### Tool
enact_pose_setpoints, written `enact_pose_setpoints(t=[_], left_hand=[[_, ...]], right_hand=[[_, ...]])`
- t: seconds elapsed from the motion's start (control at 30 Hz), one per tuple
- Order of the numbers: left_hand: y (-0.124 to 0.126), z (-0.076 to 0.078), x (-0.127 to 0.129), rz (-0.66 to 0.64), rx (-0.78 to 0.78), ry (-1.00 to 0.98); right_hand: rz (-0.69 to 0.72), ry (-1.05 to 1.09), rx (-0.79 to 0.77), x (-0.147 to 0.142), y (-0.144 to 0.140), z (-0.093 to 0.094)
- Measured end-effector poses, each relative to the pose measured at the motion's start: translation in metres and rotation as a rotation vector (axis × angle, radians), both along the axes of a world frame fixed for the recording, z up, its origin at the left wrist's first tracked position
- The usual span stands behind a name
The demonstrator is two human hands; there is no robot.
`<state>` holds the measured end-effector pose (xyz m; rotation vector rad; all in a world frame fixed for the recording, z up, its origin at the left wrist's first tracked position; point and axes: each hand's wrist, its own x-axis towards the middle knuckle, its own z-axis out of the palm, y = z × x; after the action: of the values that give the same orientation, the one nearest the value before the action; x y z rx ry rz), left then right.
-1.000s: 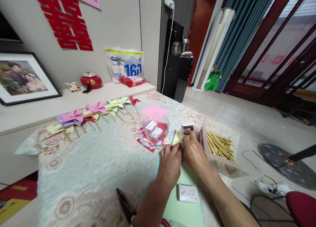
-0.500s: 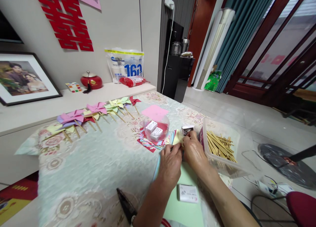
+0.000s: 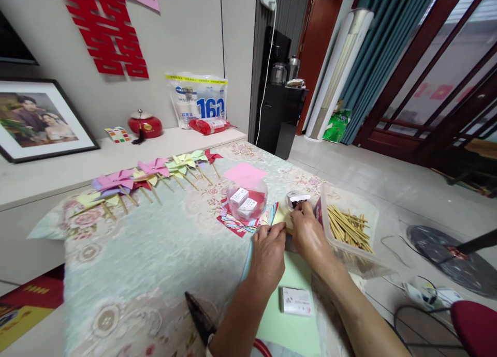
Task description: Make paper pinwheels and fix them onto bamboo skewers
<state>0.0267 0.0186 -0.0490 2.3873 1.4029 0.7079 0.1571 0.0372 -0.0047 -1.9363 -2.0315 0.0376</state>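
Observation:
My left hand (image 3: 267, 256) rests with its fingers stretched out at the edge of a pale yellow paper (image 3: 282, 216). Beside it, my right hand (image 3: 309, 233) reaches to a small round clear dish (image 3: 290, 202) that holds an opened little box (image 3: 300, 198) with dark contents. Its fingers are drawn together at the box; what they pinch, if anything, is hidden. Under my forearms lie light green paper sheets (image 3: 289, 336) with a small white box (image 3: 295, 301) on top. Scissors (image 3: 200, 315) with red handles lie partly beneath my left forearm.
Finished paper pinwheels (image 3: 153, 167) on sticks line the table's back edge. Right of my hands stands a clear plastic bin (image 3: 382, 217) of wooden sticks (image 3: 347, 230). A round clear container (image 3: 262, 191) with two small boxes sits on cut paper strips (image 3: 236, 223) near a pink sheet (image 3: 244, 174).
The little box in the dish looks tilted differently, and my right fingers have shifted slightly at it. My left hand stays nearly in place; the whole view has moved slightly.

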Motion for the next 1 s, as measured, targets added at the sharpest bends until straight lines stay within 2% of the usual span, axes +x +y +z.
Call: enact_pose_setpoints(t=[0.2, 0.37, 0.47, 0.67, 0.8, 1.0], left_hand=[[0.004, -0.004, -0.001, 0.06, 0.029, -0.094], [0.01, -0.017, -0.002, 0.116, 0.137, -0.265], [0.011, -0.019, -0.001, 0.161, 0.215, -0.357], [0.006, -0.005, -0.004, 0.29, 0.372, -0.5], [0.004, 0.004, -0.009, 0.307, 0.471, -0.572], [0.002, 0.008, -0.013, 0.323, 0.535, -0.593]], right_hand=[[-0.039, -0.046, 0.013, -0.005, -0.001, 0.005], [-0.044, -0.04, 0.055, -0.006, -0.001, 0.005], [-0.052, -0.032, 0.066, -0.005, 0.0, 0.004], [-0.062, -0.035, 0.011, -0.006, -0.001, 0.005], [-0.053, -0.022, 0.006, -0.004, -0.002, 0.004], [-0.082, -0.021, -0.05, -0.003, 0.001, 0.001]])
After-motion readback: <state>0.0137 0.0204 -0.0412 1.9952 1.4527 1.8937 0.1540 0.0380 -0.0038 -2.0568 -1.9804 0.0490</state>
